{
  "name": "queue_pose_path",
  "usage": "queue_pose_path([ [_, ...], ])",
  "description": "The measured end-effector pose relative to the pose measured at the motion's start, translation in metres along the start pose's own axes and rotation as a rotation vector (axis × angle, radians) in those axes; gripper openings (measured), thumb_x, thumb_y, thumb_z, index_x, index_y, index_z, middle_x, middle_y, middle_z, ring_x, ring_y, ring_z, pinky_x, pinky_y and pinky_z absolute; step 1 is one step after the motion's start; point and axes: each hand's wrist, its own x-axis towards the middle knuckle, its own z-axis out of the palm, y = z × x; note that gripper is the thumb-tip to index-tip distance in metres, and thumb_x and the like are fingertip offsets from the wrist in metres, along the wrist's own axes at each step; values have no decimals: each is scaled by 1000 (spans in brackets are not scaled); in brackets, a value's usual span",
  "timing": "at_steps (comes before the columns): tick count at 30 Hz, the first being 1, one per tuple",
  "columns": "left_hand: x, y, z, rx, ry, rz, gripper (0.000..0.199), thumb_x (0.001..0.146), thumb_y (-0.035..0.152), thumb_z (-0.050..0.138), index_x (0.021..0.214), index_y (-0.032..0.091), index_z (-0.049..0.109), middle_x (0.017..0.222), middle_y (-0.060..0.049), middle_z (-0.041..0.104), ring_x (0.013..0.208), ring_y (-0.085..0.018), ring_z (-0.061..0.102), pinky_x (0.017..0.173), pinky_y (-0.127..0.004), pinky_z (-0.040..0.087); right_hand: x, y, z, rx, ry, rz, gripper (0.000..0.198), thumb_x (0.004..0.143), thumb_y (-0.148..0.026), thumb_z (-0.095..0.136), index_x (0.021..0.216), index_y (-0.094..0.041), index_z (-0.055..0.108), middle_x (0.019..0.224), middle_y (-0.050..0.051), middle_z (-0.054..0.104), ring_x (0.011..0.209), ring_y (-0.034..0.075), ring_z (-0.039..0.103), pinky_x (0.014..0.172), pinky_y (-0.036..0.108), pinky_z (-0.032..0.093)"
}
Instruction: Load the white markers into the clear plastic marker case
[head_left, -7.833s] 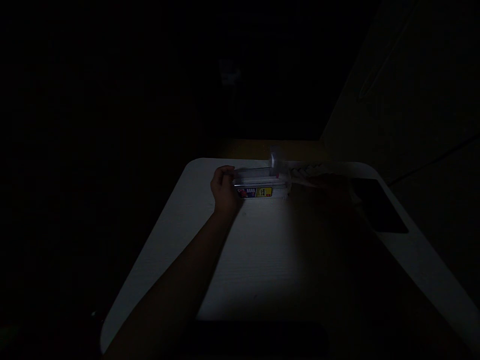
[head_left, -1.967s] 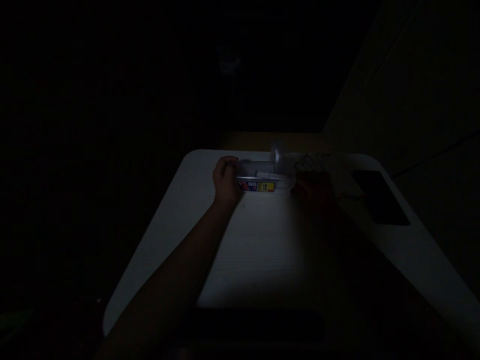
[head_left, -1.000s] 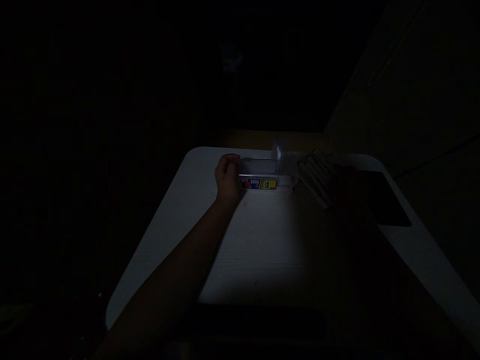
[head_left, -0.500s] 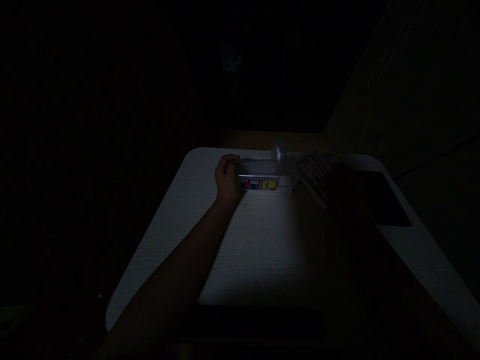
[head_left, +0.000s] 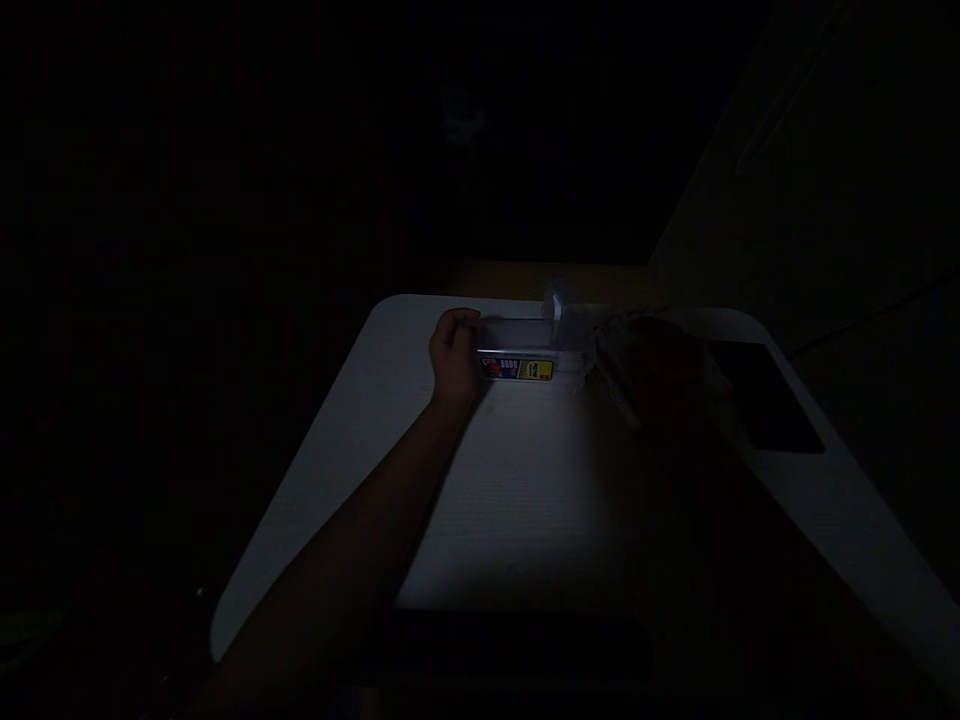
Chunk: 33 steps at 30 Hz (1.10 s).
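My left hand (head_left: 455, 358) has its fingers wrapped round the left end of a clear plastic box (head_left: 514, 333) lying on the table. A bright label with yellow, blue and red areas (head_left: 517, 369) runs along the box's near side. Crumpled clear plastic wrap (head_left: 574, 335) surrounds its right end. Right of that lies a pale bundle of long, narrow pieces (head_left: 616, 378); it is too dark to say what they are. My right hand (head_left: 667, 375) is over this bundle, deep in shadow and smeared, so its fingers cannot be made out.
The white table (head_left: 525, 470) has rounded corners and is mostly in shadow. A dark flat rectangular panel (head_left: 772, 398) lies at its right side. Along the near edge runs a long black strip (head_left: 510, 640). A dark cable (head_left: 862, 325) crosses beyond the right edge.
My right hand has shifted slightly left and covers more of the pale bundle, which now looks blurred. My left hand and the plastic box have stayed in place.
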Motion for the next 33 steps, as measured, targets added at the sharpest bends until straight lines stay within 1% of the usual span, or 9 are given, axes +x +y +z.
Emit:
queue_pose_path([
  [2, -1, 1, 0, 16, 10, 2, 19, 62, 24, 47, 75, 19, 60, 68, 0, 55, 62, -12, 48, 53, -22, 36, 2, -15, -5, 16, -104, -15, 43, 91, -34, 33, 124, -16, 54, 133, 9, 49, 124, 24, 43, 102, 42, 32],
  [4, -1, 2, 0, 16, 5, 4, 18, 62, 25, 48, 74, 19, 60, 67, 0, 54, 61, -12, 46, 53, -22, 35, 2, -22, -7, 3, -236, 0, 45, 91, -34, 32, 128, -17, 51, 135, 9, 47, 125, 24, 42, 104, 44, 30],
  [7, -1, 2, 0, 8, -4, 0, 18, 63, 25, 48, 75, 19, 60, 67, 1, 53, 60, -11, 46, 53, -22, 35, 2, -19, -6, -31, -416, 59, 45, 91, -31, 32, 130, -16, 49, 137, 11, 45, 124, 26, 43, 104, 47, 29],
  [9, -1, 1, 0, 13, -1, 2, 18, 63, 24, 48, 75, 19, 61, 67, 0, 53, 61, -11, 46, 54, -22, 35, 2, -15, -5, -32, -465, 71, 45, 91, -27, 30, 130, -15, 49, 138, 11, 44, 125, 26, 43, 103, 47, 29],
  [16, 0, 0, 0, 13, -2, -10, 17, 63, 23, 48, 75, 20, 60, 68, 0, 54, 60, -11, 46, 51, -22, 34, 4, -15, -8, -92, -450, 127, 44, 93, -30, 25, 123, -17, 54, 123, 13, 56, 107, 25, 55, 89, 41, 39],
  [23, -1, 0, -1, 7, -12, -10, 18, 64, 23, 47, 77, 19, 60, 68, 0, 54, 61, -12, 47, 54, -22, 36, 5, -14, -8, -65, -402, 127, 41, 92, -30, 28, 113, -14, 60, 110, 14, 62, 96, 22, 58, 81, 36, 40],
  [28, -1, 1, 0, 23, -11, 3, 17, 65, 22, 47, 76, 20, 60, 69, 0, 54, 62, -12, 47, 54, -23, 36, 7, -24, -15, 131, -218, -18, 39, 90, -31, 33, 111, -14, 62, 112, 11, 62, 96, 20, 58, 87, 34, 40],
  [31, 0, 3, 1, 26, -16, 2, 17, 65, 22, 46, 76, 20, 60, 68, 0, 54, 61, -12, 47, 53, -23, 36, 5, -35, -20, 281, -223, -147, 36, 89, -25, 35, 110, -14, 62, 115, 10, 61, 103, 18, 57, 90, 30, 42],
  [33, 0, 3, 2, 26, -11, -2, 17, 65, 21, 46, 76, 20, 60, 69, 0, 55, 62, -12, 48, 54, -23, 36, 4, -41, -23, 336, -251, -162, 35, 89, -22, 36, 112, -16, 62, 119, 9, 59, 108, 16, 55, 92, 28, 42],
])
